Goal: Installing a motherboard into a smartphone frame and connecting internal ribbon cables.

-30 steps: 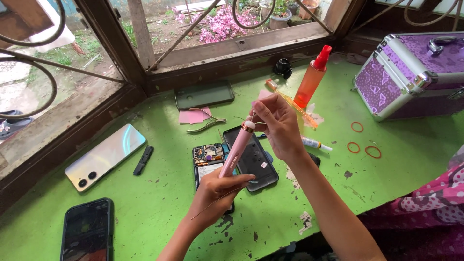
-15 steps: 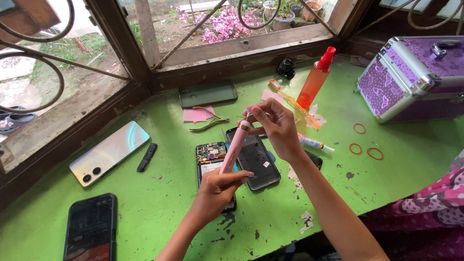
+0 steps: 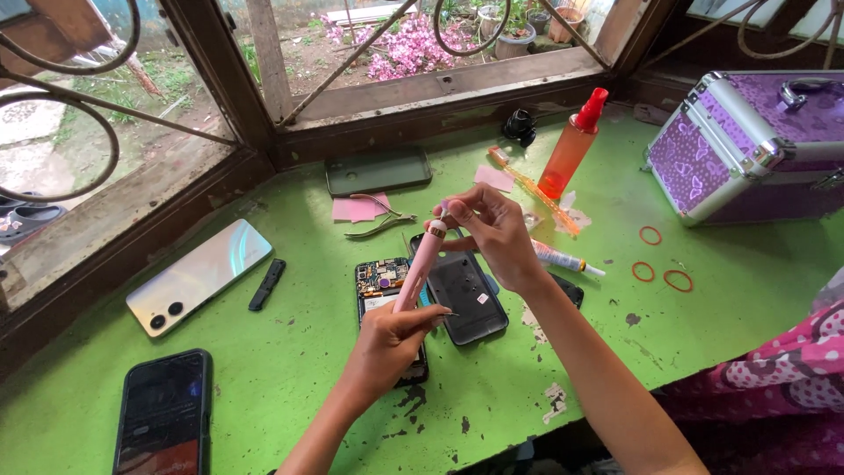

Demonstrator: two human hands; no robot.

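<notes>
hands meet over the middle of the green desk (image 3: 264, 352), both on a slim pink screwdriver (image 3: 416, 268) held tilted above the work. the left hand (image 3: 391, 339) is closed around the tool's lower end, fingers wrapped about the barrel. the right hand (image 3: 492, 230) pinches the upper tip between thumb and fingers, the other fingers curled loosely; what sits at that tip is too small to tell.

directly beneath the tool lies an opened phone (image 3: 382, 290) with its circuit board showing, and just beside it, on the right, a dark back cover (image 3: 466, 299) lying flat. a small glue tube (image 3: 563, 259) rests near the right wrist.

toward the far edge, by the window frame, lie a dark green phone case (image 3: 378, 170), pink paper slips (image 3: 356, 209) and metal tweezers (image 3: 380, 224). an orange spray bottle (image 3: 567, 154) with a red top stands upright near the far edge, right of centre. three red rubber bands (image 3: 655, 259) are scattered between it and a purple metal-edged case (image 3: 747, 145) at the far right corner.

at the left edge rests a pale shiny phone (image 3: 198, 277) face down, with a small black strip (image 3: 266, 284) beside it. a black phone (image 3: 163, 413) lies at the near left corner.
</notes>
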